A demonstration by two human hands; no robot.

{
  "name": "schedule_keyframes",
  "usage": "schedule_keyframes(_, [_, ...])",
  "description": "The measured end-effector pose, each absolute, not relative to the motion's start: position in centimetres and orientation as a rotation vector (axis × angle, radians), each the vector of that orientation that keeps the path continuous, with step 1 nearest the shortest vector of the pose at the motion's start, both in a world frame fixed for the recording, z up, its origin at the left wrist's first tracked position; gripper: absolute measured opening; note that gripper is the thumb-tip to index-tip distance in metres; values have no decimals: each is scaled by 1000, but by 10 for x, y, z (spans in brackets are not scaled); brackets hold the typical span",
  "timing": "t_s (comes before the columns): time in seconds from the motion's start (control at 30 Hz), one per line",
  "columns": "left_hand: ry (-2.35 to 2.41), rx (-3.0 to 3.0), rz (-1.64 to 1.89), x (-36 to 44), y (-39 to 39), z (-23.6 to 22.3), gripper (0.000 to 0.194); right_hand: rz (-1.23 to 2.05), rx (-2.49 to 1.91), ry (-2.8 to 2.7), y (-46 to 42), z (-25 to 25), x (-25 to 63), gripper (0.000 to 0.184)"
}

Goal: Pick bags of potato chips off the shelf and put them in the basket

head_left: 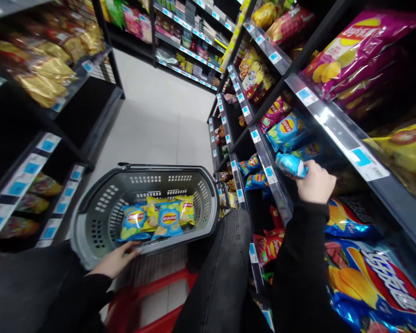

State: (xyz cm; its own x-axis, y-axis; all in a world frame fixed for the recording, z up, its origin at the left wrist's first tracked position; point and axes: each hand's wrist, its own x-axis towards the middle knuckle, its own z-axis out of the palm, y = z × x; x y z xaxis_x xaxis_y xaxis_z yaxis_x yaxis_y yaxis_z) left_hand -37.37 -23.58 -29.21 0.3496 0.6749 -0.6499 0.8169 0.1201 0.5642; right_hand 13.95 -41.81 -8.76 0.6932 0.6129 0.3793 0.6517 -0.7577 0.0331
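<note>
Gripping blue packet, right hand outstretched

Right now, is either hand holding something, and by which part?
The right hand holds a blue packet by one end; the left hand touches the basket's rim, grip unclear.

Black long sleeves on both arms: left sleeve, right sleeve. Cloth plain, matte, very dark; folds barely readable. Right cuff snug, band-like, ending at wrist; left cuff looser, edge soft. Left hand and right hand bare. Legs in washed charcoal denim jeans; stitched seam line lengthwise on right leg, fabric paler toward knee. Left leg dark grey, blurred, weave unreadable.
</note>
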Motion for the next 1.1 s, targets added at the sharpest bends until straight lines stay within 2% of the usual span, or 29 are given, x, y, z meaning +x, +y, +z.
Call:
schedule_keyframes(0.07, [1269, 1257, -32, -364, -242, -272, 53, -767, -2480, -1397, -421, -104, 83, 18])
schedule_keyframes(0.13, [1091, 959, 111, -358, -249, -252, 66, -751, -2061, -1665, -413, -128, 27, 21])
schedule_keyframes(0.23, [819, 680, 388, -359, -255, -230, 81, -466, -1513, -1822, -394, -167, -51, 27])
schedule_keyframes(0.33, [663, 693, 548, -371, -258, -222, 91, -168, -1262, -1852, -381, -200, -107, 27])
schedule_keyframes(0.43, [703, 876, 463, -378, -261, -223, 94, 140, -1317, -1770, -374, -228, -128, 25])
schedule_keyframes(0.53, [826, 1059, 475, -376, -262, -229, 87, 515, -1456, -1476, -366, -252, -124, 25])
schedule_keyframes(0.67, [941, 1153, 529, -366, -260, -237, 80, 1010, -1321, -961, -355, -276, -112, 36])
schedule_keyframes(0.77, [1024, 1217, 556, -363, -259, -239, 74, 1293, -1213, -785, -350, -282, -109, 43])
schedule_keyframes(0.83, [1087, 1270, 587, -363, -258, -239, 69, 1383, -1167, -770, -348, -282, -110, 49])
schedule_keyframes(0.93, [1183, 1339, 660, -365, -256, -239, 64, 1343, -1158, -759, -345, -281, -114, 55])
schedule_keyframes(1.1, [1270, 1463, 798, -366, -255, -240, 61, 1198, -1254, -758, -344, -282, -122, 45])
